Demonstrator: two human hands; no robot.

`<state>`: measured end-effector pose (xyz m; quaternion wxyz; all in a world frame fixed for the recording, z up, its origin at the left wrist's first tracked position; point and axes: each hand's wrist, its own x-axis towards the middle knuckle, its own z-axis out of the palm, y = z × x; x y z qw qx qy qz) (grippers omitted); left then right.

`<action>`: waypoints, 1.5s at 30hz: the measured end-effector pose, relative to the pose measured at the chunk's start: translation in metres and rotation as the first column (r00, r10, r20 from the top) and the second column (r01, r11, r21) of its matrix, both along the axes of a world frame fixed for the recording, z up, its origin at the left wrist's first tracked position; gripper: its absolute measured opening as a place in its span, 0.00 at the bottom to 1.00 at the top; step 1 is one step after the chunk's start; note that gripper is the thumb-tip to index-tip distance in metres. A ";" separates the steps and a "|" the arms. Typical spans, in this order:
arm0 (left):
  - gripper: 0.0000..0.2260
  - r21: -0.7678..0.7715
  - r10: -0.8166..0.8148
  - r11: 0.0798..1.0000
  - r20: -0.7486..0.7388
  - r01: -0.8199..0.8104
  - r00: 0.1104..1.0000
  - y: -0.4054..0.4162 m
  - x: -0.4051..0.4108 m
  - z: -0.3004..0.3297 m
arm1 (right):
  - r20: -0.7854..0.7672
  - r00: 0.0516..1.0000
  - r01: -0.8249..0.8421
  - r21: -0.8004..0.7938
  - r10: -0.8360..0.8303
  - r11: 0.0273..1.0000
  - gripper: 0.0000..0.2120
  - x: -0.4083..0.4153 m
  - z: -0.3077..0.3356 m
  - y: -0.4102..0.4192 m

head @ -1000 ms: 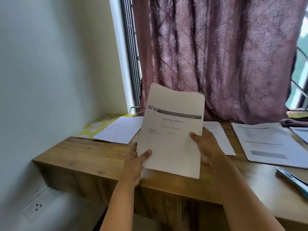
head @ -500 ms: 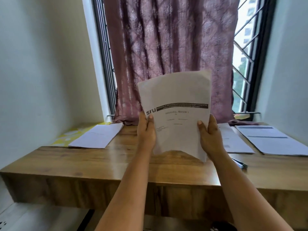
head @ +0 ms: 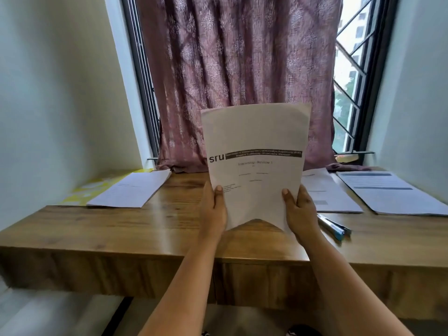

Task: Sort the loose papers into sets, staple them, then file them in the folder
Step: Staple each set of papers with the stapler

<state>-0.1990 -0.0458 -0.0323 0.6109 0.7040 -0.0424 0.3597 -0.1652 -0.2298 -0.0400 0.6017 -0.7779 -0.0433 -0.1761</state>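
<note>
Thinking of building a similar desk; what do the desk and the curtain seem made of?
Desk: looks like wood or wood-grain laminate, brown streaked grain with a soft sheen; which one is unclear. Curtain: woven fabric, mauve, hanging in soft folds with a faint printed pattern.

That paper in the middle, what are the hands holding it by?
Both hands hold the printed paper upright above the desk: left hand on its lower left edge, right hand on its lower right edge, thumbs in front.
</note>
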 end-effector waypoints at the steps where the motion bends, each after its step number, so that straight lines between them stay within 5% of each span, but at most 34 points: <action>1: 0.08 -0.017 -0.003 1.000 -0.028 0.002 1.000 0.001 0.001 -0.004 | -0.019 1.000 -0.008 -0.009 0.008 1.000 0.13 0.000 -0.003 0.000; 4: 0.06 0.045 0.008 0.999 -0.265 0.004 0.964 0.005 0.004 -0.027 | -0.142 0.983 -0.109 0.072 0.118 0.991 0.11 -0.004 -0.019 0.002; 7: 0.08 0.156 -0.018 0.985 -0.304 0.069 0.952 0.018 0.002 -0.036 | -0.195 0.963 -0.155 0.159 0.185 0.975 0.10 -0.001 -0.019 -0.001; 11: 0.02 -0.216 -0.086 0.976 -0.283 0.024 0.955 0.033 -0.003 -0.015 | -0.268 0.915 -0.178 0.404 0.302 0.897 0.11 0.002 -0.009 0.000; 15: 0.11 -0.686 -0.187 0.722 -0.068 0.090 0.980 0.018 -0.020 -0.016 | -0.351 0.866 -0.116 0.551 0.356 0.826 0.12 0.000 -0.015 0.012; 18: 0.17 -0.706 -0.341 0.666 -0.003 0.239 0.940 -0.012 -0.027 -0.015 | -0.315 0.846 -0.131 0.660 0.431 0.740 0.07 -0.004 -0.017 0.026; 22: 0.10 -0.801 -0.396 0.554 -0.011 0.229 0.918 -0.016 -0.021 -0.008 | -0.249 0.880 -0.166 0.635 0.403 0.754 0.07 -0.010 -0.016 0.040; 27: 0.07 -0.594 -0.299 0.797 -0.228 0.111 0.927 0.036 -0.030 0.000 | -0.044 0.937 -0.165 0.818 0.346 0.551 0.10 0.014 0.013 -0.007; 32: 0.05 -0.485 -0.239 0.870 -0.254 0.090 0.937 0.070 -0.032 0.019 | -0.032 0.959 -0.236 0.451 0.280 0.861 0.20 0.025 0.031 -0.046; 38: 0.07 -0.266 -0.145 0.962 -0.279 0.068 0.949 0.061 -0.026 0.027 | -0.172 0.944 -0.297 -0.067 0.283 0.952 0.22 0.019 0.020 -0.052; 45: 0.07 -0.167 -0.182 0.974 -0.182 0.152 0.966 0.046 -0.019 0.035 | -0.044 0.966 -0.232 0.286 0.254 0.930 0.18 0.015 0.011 -0.047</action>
